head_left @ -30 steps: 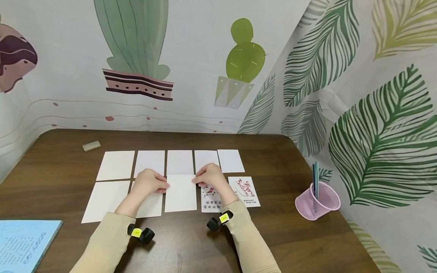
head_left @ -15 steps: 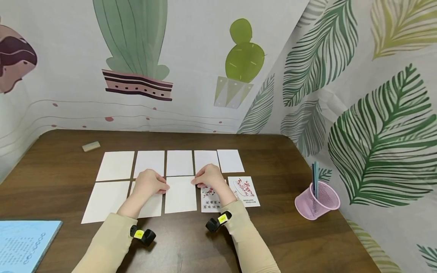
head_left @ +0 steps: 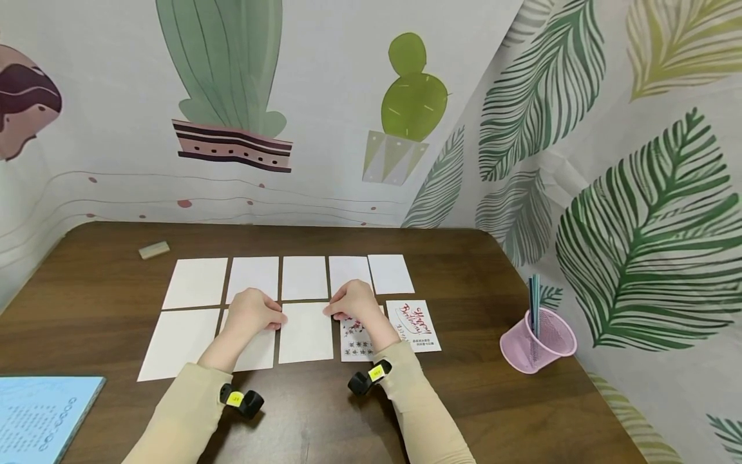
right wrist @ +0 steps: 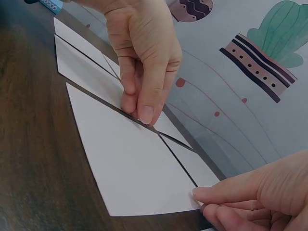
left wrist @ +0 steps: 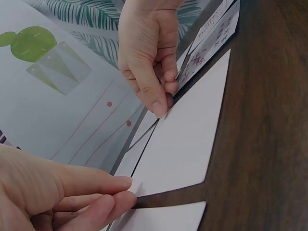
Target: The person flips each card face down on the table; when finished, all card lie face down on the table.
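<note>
A blank white card (head_left: 305, 335) lies in the middle of the near row on the table, just below another white card (head_left: 304, 277). My left hand (head_left: 250, 312) pinches its far left corner between thumb and fingers, also seen with the left hand (left wrist: 62, 197) low in the left wrist view. At the far right corner my right hand (head_left: 359, 306) pinches the same card, thumb tip on its edge; the right wrist view shows this right hand (right wrist: 255, 192) too. Under the right wrist lies a printed card (head_left: 355, 341), partly hidden. A narrow dark gap separates the two rows.
More white cards (head_left: 197, 283) fill both rows to the left. A "Happy Birthday" card (head_left: 414, 325) lies right of the right hand. A pink mesh cup (head_left: 539, 341) with pens stands at right, a blue book (head_left: 46, 412) at front left, an eraser-like block (head_left: 154, 250) behind.
The pinched card has slid slightly toward me, opening a thin gap from the card behind it, which it overlapped a second ago. Both hands keep their hold.
</note>
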A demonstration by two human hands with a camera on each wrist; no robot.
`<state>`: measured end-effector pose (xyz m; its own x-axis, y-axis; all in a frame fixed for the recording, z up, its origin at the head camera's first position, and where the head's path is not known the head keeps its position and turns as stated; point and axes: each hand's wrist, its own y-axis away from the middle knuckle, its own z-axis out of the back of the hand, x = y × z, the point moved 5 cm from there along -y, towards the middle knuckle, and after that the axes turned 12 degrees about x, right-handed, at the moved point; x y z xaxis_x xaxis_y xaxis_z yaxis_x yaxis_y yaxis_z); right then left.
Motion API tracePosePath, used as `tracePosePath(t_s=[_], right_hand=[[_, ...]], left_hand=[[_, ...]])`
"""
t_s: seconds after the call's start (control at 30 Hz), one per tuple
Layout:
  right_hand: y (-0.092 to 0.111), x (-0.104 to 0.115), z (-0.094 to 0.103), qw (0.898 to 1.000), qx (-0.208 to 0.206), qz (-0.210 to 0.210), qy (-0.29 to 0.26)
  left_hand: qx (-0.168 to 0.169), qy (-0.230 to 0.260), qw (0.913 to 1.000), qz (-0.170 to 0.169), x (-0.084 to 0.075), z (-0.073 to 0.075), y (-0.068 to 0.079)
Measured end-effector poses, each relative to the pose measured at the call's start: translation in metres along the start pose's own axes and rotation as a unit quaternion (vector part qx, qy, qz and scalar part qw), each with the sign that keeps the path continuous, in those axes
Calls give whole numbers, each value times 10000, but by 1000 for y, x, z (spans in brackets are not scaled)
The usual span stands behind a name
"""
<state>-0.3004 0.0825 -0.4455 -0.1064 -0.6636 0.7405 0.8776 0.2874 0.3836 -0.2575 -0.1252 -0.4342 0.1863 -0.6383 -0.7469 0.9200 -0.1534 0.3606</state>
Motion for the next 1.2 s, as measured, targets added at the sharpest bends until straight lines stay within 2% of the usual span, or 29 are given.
tracePosePath(t_s=[0.17, 0.3, 0.47, 0.6, 0.77, 1.0, 1.2], right_hand=[[3, -2, 3, 10000, 44, 51, -57], [5, -5, 6, 9998, 167, 99, -77], [7, -8, 13, 9996, 212, 182, 65], [10, -11, 24, 9991, 126, 333, 236], [12, -23, 42, 9966, 27, 590, 566], [18, -37, 70, 9964, 11, 596, 609], [24, -41, 74, 9934, 292, 730, 831]], left_hand=[[3, 140, 9996, -243, 0, -2, -3], [92, 285, 9972, -678, -2, -9, -5], [575, 921, 9884, -1060, -9, -23, -5], [1020, 1409, 9783, -1123, -17, -35, -1], [1273, 1689, 9686, -1304, -26, -48, 3], [1493, 2142, 9556, -1366, -40, -61, -1], [1574, 2258, 9518, -1355, -51, -70, -6]])
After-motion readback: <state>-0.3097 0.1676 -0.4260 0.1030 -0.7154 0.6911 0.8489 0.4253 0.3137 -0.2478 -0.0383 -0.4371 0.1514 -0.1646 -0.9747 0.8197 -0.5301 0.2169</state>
